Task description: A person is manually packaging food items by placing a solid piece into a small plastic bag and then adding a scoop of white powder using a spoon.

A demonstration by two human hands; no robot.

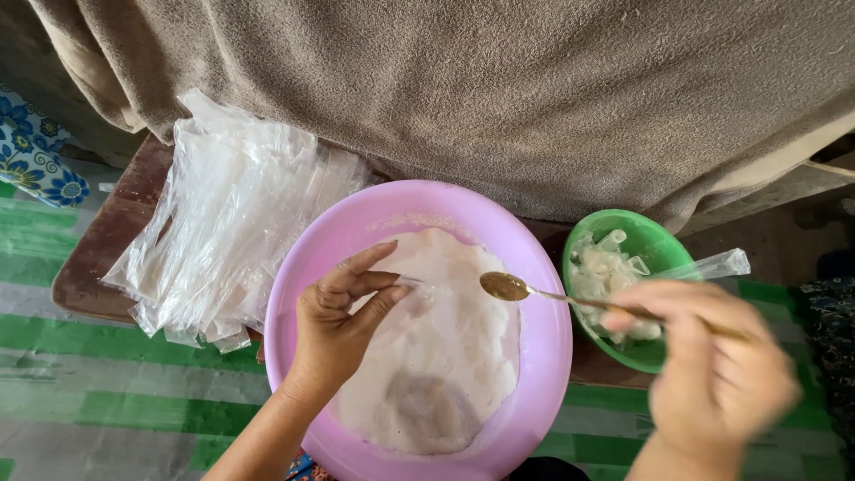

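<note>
- A brown blanket hung over the far side of the wooden surface.
- A pink basin sat in the middle, mostly full of white powder, so much remained to portion out.
- A stack of empty clear bags lay left of it, unfilled.
- A green bowl on the right held several filled, tied packets.
- The left hand pinched a small clear bag over the powder.
- The right hand, blurred, gripped a spoon, its tip just beside that bag.
</note>
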